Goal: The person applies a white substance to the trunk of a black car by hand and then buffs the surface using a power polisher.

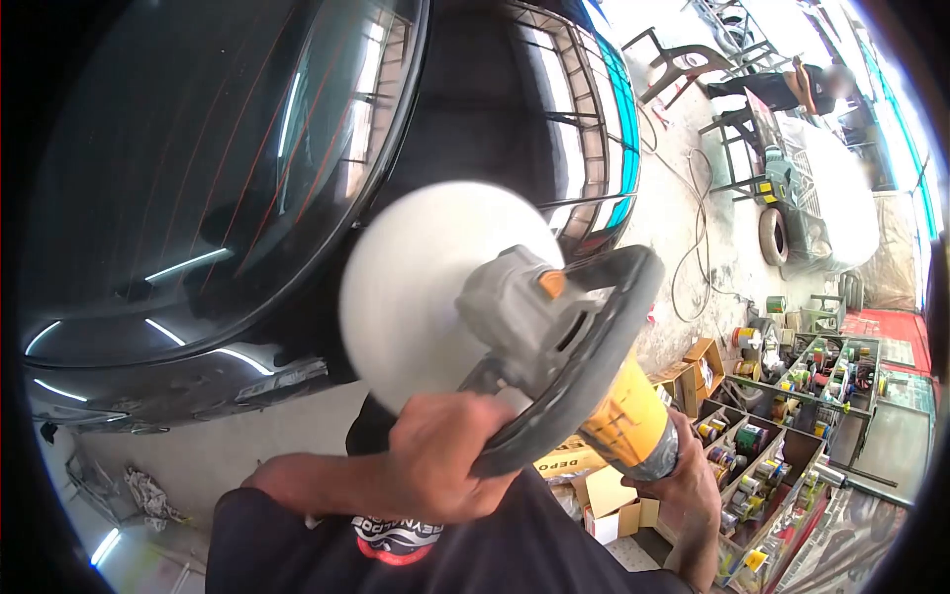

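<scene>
Polisher (pixel 529 307), one, mid-view; white pad (pixel 426 267) blurred, seemingly spinning. My left hand (pixel 445 460) is clamped round its loop handle (pixel 584 371), my right hand (pixel 691 490) round its yellow body (pixel 633 411). Step, as I judge: buffing the black car (pixel 465 109); contact unclear. Next move calls for a level pad. Rear window (pixel 178 188) edge near, ten o'clock; panel room, twelve.

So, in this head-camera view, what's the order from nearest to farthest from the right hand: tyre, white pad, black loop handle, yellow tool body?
From the right hand:
1. Yellow tool body: held in it.
2. Black loop handle: up and left, along the tool.
3. White pad: farther left, at the tool's other end.
4. Tyre: across the room, upper right.
</scene>
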### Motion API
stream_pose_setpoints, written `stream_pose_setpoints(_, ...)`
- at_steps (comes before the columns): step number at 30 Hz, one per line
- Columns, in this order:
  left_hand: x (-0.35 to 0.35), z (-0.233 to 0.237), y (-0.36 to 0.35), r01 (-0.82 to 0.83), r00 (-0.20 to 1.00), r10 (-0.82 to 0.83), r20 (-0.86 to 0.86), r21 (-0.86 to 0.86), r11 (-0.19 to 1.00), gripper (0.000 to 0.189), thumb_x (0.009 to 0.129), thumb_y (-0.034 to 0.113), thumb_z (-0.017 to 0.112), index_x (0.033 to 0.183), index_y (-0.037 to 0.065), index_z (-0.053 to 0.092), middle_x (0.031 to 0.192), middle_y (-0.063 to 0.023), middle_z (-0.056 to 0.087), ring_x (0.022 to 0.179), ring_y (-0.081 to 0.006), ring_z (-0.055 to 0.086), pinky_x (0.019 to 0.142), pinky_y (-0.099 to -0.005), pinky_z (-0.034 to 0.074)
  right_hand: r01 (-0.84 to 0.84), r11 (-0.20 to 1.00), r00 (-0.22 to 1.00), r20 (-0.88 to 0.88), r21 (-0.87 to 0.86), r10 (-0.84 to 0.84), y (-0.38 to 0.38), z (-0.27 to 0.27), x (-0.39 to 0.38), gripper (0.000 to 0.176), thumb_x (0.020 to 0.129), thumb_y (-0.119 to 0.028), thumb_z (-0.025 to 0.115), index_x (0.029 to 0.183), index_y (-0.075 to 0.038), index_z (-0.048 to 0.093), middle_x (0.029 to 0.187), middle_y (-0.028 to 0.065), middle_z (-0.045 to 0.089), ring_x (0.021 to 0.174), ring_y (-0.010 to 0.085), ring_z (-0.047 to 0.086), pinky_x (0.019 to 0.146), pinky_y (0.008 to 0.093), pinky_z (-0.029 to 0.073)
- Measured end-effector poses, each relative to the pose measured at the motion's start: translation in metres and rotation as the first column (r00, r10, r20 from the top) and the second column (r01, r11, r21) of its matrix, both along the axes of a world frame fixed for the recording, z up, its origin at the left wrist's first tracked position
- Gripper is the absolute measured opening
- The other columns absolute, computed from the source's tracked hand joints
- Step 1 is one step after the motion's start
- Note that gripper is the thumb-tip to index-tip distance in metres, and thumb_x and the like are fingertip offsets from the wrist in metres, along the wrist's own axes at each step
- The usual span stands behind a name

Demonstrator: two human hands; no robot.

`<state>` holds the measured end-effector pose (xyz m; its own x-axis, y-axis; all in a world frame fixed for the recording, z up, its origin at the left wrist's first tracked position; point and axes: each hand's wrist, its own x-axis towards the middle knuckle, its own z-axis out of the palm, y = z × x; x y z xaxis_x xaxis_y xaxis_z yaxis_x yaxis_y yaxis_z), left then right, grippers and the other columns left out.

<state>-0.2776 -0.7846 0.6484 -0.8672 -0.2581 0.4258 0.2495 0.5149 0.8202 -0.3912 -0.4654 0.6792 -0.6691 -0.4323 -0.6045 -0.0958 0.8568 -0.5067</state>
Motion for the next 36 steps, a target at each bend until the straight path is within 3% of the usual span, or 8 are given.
stream_pose_setpoints(3,0.005,-0.001,0.007,-0.044,0.999,0.045,-0.009,0.090,0.995,0.035,0.074,0.008,0.090,0.097,0.000,0.064,0.074,-0.0096,0.068,0.057,-0.0234,0.068,0.052,-0.0320,0.052,-0.108,0.994,0.994,-0.033,-0.019,0.107,-0.006,0.004,-0.010,0.106,0.061,-0.018,0.099,0.149,-0.004,0.042,0.128,0.0216,0.069,0.121,0.0351,0.067,0.100,0.0420,0.053)
stream_pose_setpoints(7,-0.028,-0.005,0.005,0.061,0.998,-0.060,-0.014,0.109,0.992,0.034,0.079,0.008,0.087,0.099,0.000,0.061,0.076,-0.0094,0.068,0.060,-0.0233,0.069,0.055,-0.0331,0.053,0.209,0.976,0.977,0.029,0.066,-0.211,-0.009,0.015,-0.019,0.101,0.053,-0.020,0.101,0.138,-0.003,0.049,0.123,0.0139,0.069,0.115,0.0255,0.066,0.101,0.0399,0.050)
stream_pose_setpoints(11,-0.086,-0.018,0.020,0.123,0.992,-0.116,-0.041,0.306,0.944,0.029,0.086,0.008,0.079,0.104,0.002,0.057,0.076,-0.0133,0.066,0.066,-0.0275,0.072,0.057,-0.0359,0.052,0.098,0.995,0.984,-0.150,-0.005,-0.097,0.015,0.015,-0.043,0.096,0.054,-0.015,0.097,0.137,-0.003,0.050,0.118,0.0193,0.070,0.112,0.0324,0.068,0.097,0.0418,0.051)
stream_pose_setpoints(13,-0.120,-0.020,0.029,0.112,0.994,-0.101,-0.048,0.384,0.917,0.026,0.090,0.009,0.075,0.106,0.003,0.056,0.076,-0.0161,0.065,0.068,-0.0322,0.071,0.058,-0.0389,0.052,0.174,0.984,0.979,-0.111,0.022,-0.171,0.015,0.027,-0.061,0.094,0.054,-0.010,0.096,0.136,-0.002,0.050,0.118,0.0154,0.070,0.110,0.0274,0.068,0.097,0.0394,0.051)
stream_pose_setpoints(19,-0.227,-0.024,0.026,0.111,0.994,-0.098,-0.053,0.406,0.907,0.023,0.094,0.014,0.070,0.103,0.000,0.055,0.081,-0.0243,0.065,0.070,-0.0440,0.067,0.064,-0.0481,0.051,0.249,0.955,0.966,-0.028,-0.164,-0.257,0.025,0.019,-0.141,0.092,0.056,-0.004,0.094,0.137,0.001,0.051,0.116,0.0097,0.070,0.104,0.0180,0.066,0.095,0.0339,0.051)
stream_pose_setpoints(22,-0.281,-0.030,0.011,0.063,0.981,0.012,-0.196,0.370,0.927,0.022,0.093,0.013,0.069,0.100,-0.003,0.056,0.082,-0.0262,0.066,0.072,-0.0447,0.068,0.064,-0.0475,0.051,0.223,0.969,0.969,-0.083,-0.103,-0.231,0.005,0.022,-0.189,0.082,0.061,0.000,0.090,0.134,0.001,0.053,0.113,0.0082,0.070,0.101,0.0177,0.065,0.089,0.0324,0.053)
stream_pose_setpoints(29,-0.391,-0.024,-0.045,0.009,0.997,0.026,-0.076,0.422,0.907,0.023,0.090,0.015,0.071,0.097,-0.005,0.062,0.081,-0.0253,0.069,0.081,-0.0400,0.073,0.075,-0.0461,0.053,0.158,0.975,0.978,-0.108,-0.159,-0.176,-0.052,0.016,-0.307,0.071,0.067,0.005,0.082,0.133,-0.001,0.056,0.101,0.0021,0.068,0.082,0.0113,0.062,0.067,0.0260,0.052)
stream_pose_setpoints(36,-0.501,-0.035,-0.103,-0.199,0.946,0.261,-0.191,0.291,0.936,0.031,0.084,0.022,0.076,0.106,0.001,0.072,0.094,-0.0225,0.075,0.089,-0.0369,0.074,0.083,-0.0418,0.057,0.091,0.971,0.990,-0.085,-0.219,-0.112,-0.105,0.009,-0.414,0.060,0.075,0.005,0.077,0.131,-0.002,0.056,0.087,-0.0003,0.065,0.068,0.0080,0.058,0.059,0.0252,0.048)
